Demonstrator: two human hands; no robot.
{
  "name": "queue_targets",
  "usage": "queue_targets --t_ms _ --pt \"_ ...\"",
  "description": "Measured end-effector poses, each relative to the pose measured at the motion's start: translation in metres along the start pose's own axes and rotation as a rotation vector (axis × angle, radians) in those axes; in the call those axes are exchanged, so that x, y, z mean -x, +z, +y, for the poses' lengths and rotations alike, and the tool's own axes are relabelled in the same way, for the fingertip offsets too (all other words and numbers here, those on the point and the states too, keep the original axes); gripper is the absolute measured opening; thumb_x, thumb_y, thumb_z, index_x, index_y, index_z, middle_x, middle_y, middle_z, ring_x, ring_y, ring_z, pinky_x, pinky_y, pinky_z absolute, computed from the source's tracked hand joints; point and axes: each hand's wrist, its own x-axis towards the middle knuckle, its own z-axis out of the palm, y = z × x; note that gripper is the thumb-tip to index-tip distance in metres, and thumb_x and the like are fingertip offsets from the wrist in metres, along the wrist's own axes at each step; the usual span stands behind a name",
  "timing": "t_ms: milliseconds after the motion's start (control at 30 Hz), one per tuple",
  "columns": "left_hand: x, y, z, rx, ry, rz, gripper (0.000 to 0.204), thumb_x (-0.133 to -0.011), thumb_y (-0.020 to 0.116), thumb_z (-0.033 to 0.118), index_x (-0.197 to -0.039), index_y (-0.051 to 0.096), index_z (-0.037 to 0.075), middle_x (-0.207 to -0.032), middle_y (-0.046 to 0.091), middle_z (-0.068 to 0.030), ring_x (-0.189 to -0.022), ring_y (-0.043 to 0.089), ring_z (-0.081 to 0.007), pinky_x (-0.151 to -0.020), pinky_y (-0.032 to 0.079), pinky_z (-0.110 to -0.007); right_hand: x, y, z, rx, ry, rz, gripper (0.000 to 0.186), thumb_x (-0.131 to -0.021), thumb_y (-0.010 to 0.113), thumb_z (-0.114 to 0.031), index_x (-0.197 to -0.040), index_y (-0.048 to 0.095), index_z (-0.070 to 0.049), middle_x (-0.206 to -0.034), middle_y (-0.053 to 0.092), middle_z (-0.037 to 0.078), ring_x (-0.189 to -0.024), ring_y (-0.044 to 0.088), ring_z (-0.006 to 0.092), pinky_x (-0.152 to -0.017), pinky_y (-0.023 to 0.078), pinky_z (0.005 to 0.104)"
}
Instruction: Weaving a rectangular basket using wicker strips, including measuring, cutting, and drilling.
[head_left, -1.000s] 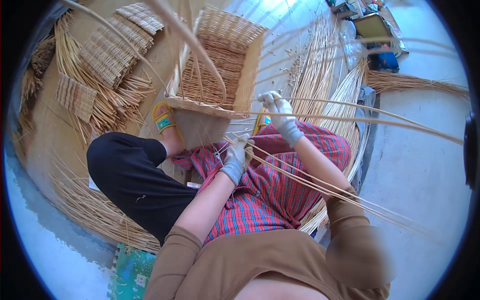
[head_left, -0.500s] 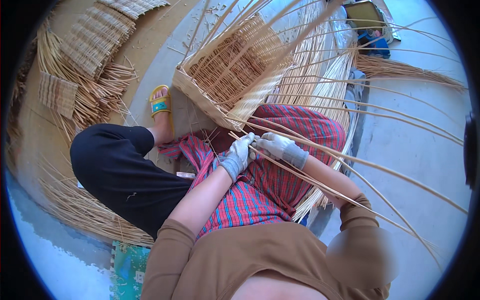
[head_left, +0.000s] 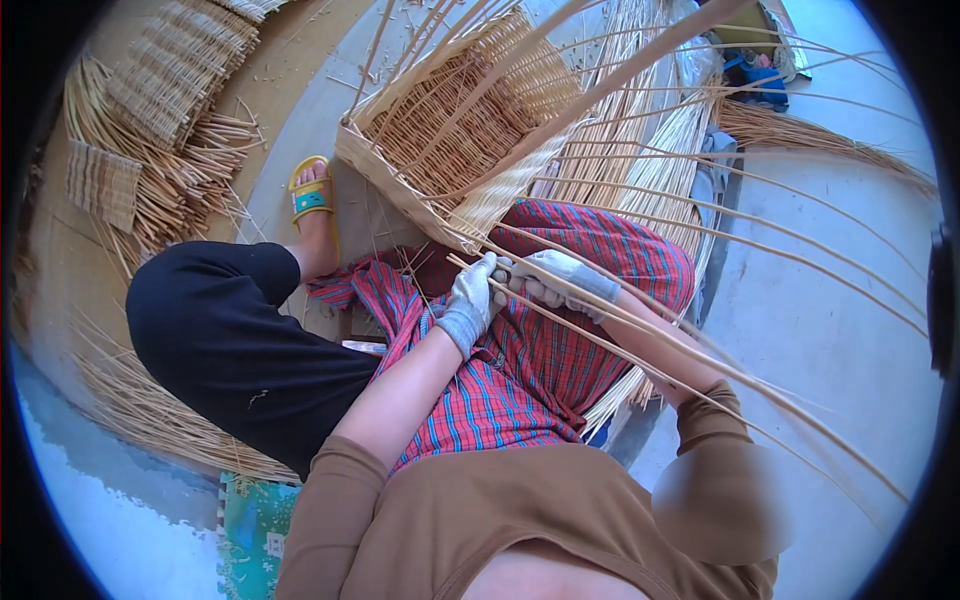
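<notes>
A rectangular wicker basket (head_left: 385,175) stands tilted in front of my lap, with long upright canes fanning out from its rim. Just below its near corner, my left hand (head_left: 472,303), in a whitish glove with a grey cuff, is closed on a long cane (head_left: 600,341). Right beside it, my right hand (head_left: 560,280), gloved alike, has its fingers curled around canes that run out to the lower right. The fingertips of both hands nearly meet, and the exact grip points are partly hidden. A red checked cloth (head_left: 500,400) covers my lap under them.
Bundled canes (head_left: 650,140) lie beyond the basket, with brown rods (head_left: 810,140) at the far right. Woven panels (head_left: 180,70) rest over more rods (head_left: 195,180) at the left. Loose canes (head_left: 170,400) spread near my knee. A blue object (head_left: 757,82) sits at the upper right.
My right hand has turned and its fingers have curled further around the canes. The long canes at the right have shifted. The whole view has moved slightly, with the basket now higher and more left.
</notes>
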Motion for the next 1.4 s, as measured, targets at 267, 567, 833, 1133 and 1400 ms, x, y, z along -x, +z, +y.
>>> queue_targets --t_ms 267,567,833,1133,1400 --pt "-0.010 -0.007 -0.009 0.158 0.006 0.033 0.026 -0.101 0.049 0.035 -0.089 0.059 0.014 -0.071 0.059 0.0002 -0.053 0.056 -0.0109 -0.041 0.044 -0.022 -0.037 0.013 0.003 0.370 -0.257 0.110 0.032 -0.088 0.061 -0.034 -0.095 0.071 -0.004 -0.075 0.069 0.011 -0.075 0.069 0.0239 -0.065 0.054 0.0352" --pt "0.007 0.018 -0.002 0.233 0.005 0.218 0.023 -0.100 0.050 0.032 -0.090 0.060 0.015 -0.072 0.058 0.0009 -0.056 0.055 -0.0117 -0.044 0.043 -0.025 -0.050 0.027 -0.013 0.069 0.129 0.274 0.047 -0.089 0.050 -0.040 -0.096 0.072 0.001 -0.090 0.073 0.019 -0.083 0.071 0.0306 -0.074 0.054 0.0386" --pt "-0.019 0.003 -0.020 0.329 -0.043 0.245 0.023 -0.097 0.056 0.035 -0.088 0.060 0.014 -0.069 0.058 -0.0007 -0.053 0.056 -0.0136 -0.044 0.045 -0.027 -0.062 0.031 0.004 -0.071 0.107 0.323 0.049 -0.093 0.059 -0.049 -0.086 0.071 -0.002 -0.069 0.067 0.006 -0.063 0.062 0.0154 -0.058 0.050 0.0328" --pt "-0.005 0.017 0.016 0.351 0.078 0.138 0.029 -0.100 0.049 0.035 -0.090 0.064 0.011 -0.067 0.062 -0.0006 -0.052 0.058 -0.0149 -0.046 0.049 -0.027 -0.068 0.008 0.007 0.283 -0.647 0.192 0.023 -0.089 0.064 -0.028 -0.085 0.069 -0.006 -0.064 0.063 0.004 -0.057 0.062 0.0169 -0.052 0.050 0.0322" --pt "0.055 0.011 0.114 0.339 0.589 -0.030 0.036 -0.101 0.051 0.044 -0.118 0.054 0.012 -0.068 0.046 0.0026 -0.053 0.045 -0.0090 -0.046 0.041 -0.025 -0.063 0.001 -0.099 -0.363 -0.491 0.430 0.028 -0.096 0.060 -0.021 -0.119 0.062 -0.006 -0.081 0.063 0.003 -0.061 0.059 0.0105 -0.049 0.049 0.0252"
